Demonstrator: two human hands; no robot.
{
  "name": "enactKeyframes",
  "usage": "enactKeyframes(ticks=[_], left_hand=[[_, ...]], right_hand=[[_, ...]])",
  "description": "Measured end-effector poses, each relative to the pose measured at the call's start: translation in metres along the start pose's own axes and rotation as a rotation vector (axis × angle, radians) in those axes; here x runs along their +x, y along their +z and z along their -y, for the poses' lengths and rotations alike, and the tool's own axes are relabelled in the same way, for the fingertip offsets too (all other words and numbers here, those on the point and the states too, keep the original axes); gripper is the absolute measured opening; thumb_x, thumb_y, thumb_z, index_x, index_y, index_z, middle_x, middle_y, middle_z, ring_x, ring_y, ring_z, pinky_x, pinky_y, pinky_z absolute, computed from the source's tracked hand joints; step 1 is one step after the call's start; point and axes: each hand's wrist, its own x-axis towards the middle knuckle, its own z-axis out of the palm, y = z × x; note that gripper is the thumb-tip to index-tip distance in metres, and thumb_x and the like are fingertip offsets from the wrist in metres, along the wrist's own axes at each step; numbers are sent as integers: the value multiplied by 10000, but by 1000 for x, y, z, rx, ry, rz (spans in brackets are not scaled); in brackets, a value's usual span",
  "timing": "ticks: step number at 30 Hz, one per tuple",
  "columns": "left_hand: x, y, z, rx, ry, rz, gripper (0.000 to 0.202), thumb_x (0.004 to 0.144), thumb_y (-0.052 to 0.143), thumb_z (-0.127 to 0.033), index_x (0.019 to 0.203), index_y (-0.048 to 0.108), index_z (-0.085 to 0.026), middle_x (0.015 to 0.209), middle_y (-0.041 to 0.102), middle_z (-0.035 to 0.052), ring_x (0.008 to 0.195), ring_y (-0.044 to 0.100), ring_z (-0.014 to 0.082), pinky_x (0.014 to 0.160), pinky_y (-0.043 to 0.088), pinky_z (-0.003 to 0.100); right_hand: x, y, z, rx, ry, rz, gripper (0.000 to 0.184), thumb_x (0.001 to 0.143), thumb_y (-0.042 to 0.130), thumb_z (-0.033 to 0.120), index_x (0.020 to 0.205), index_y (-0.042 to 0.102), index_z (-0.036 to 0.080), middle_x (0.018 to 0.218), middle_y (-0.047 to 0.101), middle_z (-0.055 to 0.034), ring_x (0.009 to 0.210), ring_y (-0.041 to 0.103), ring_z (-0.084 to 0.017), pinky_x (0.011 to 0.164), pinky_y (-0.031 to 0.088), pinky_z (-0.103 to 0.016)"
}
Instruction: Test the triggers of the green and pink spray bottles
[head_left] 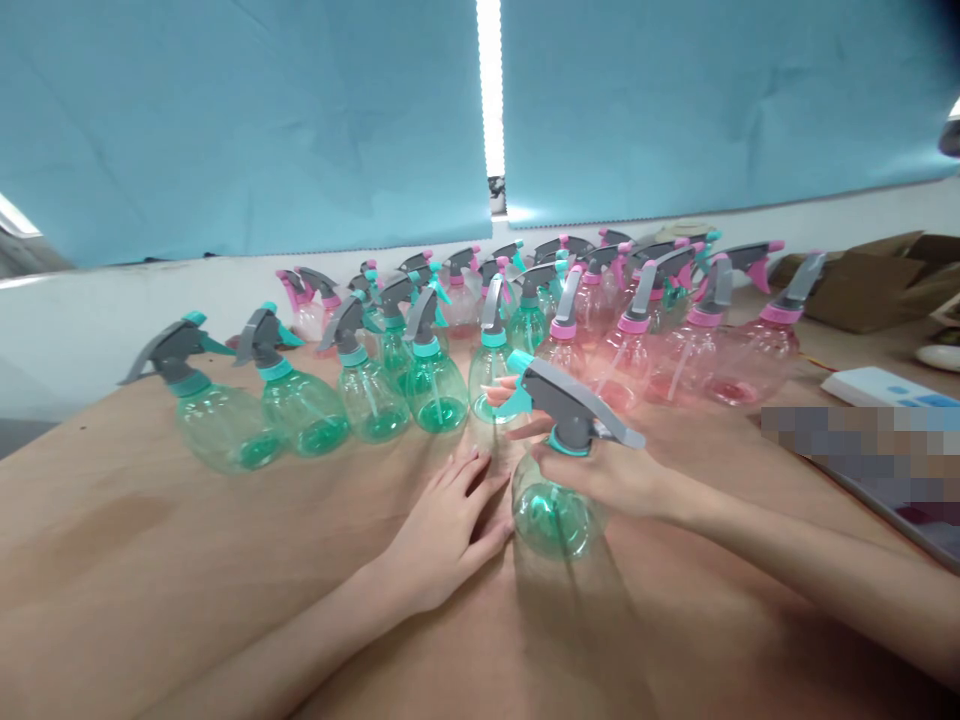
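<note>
Forearms (787, 552): reaching over the table (75, 600). Right hand (619, 478): grasping a green spray bottle (559, 520) by its neck, the narrowing seemingly suiting wrapped fingers, well in from the left edge. Left hand (448, 520): lying loose beside its base, holding nothing. Green bottles (439, 395) and pink bottles (686, 362): standing toward the far edge, apparently leaving room.

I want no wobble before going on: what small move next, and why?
Probably cup the left hand around the held bottle to steady it: the right hand has it by the neck, and the left lies close beside, seemingly holding nothing.
</note>
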Motion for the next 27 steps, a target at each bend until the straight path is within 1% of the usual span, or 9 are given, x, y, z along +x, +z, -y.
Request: enactKeyframes(ticks=[5,8,11,14,16,18,20,22,27], left_hand=[[0,0,0,10,-5,12,516,989,417,-446,1424,445,-169,1527,368,152,1434,281,323,1161,247,554],[0,0,0,16,-2,13,511,991,416,-443,1423,446,-172,1526,371,148,1434,282,321,1164,244,551],[0,1,1,13,-2,12,504,997,410,-439,1425,443,-175,1524,374,147,1430,291,316,1163,245,549],[0,0,1,5,-1,8,490,1004,401,-427,1423,445,-178,1519,385,140,1428,296,311,1163,250,546],[0,-1,0,3,0,11,484,1005,398,-421,1417,452,-173,1516,389,142,1428,294,311,1163,253,544],[1,-3,-1,5,-4,20,484,1007,395,-418,1414,457,-164,1514,387,153,1429,293,311,1162,253,544],[1,-3,-2,3,-5,26,486,1007,394,-419,1413,457,-161,1512,387,161,1429,294,311,1161,253,544],[1,-4,-2,-5,-5,22,483,1004,403,-418,1412,459,-165,1508,394,158,1424,302,315,1160,256,546],[1,-1,0,-21,1,-1,473,1001,416,-416,1411,460,-184,1523,380,134,1422,306,321,1157,266,546]], right_hand=[[0,1,1,9,18,20,407,775,533,156,1158,581,286,966,686,-8,873,695,-191,757,580,-322],[0,1,2,14,24,6,430,773,538,167,1184,574,287,980,680,-14,866,685,-191,780,572,-339],[-1,0,0,-9,38,6,484,754,536,157,1222,558,281,1017,671,-19,796,663,-174,763,564,-342],[-2,-1,-3,-25,34,-6,524,738,528,143,1244,545,278,1089,646,-26,701,615,-142,700,554,-319],[-2,-1,-3,-30,24,0,517,737,518,139,1235,546,276,1007,646,-13,671,590,-139,663,541,-303],[-1,0,-2,-34,18,9,491,731,504,131,1198,561,272,868,627,7,684,589,-151,657,532,-294],[0,0,-1,-26,15,16,456,728,498,134,1157,575,270,796,596,16,704,594,-160,652,527,-288],[0,0,0,-20,13,10,451,725,496,138,1148,575,272,782,577,19,702,589,-159,651,524,-285],[-2,-1,-2,-37,28,3,512,728,511,143,1223,538,271,782,570,23,683,567,-154,642,520,-279]])
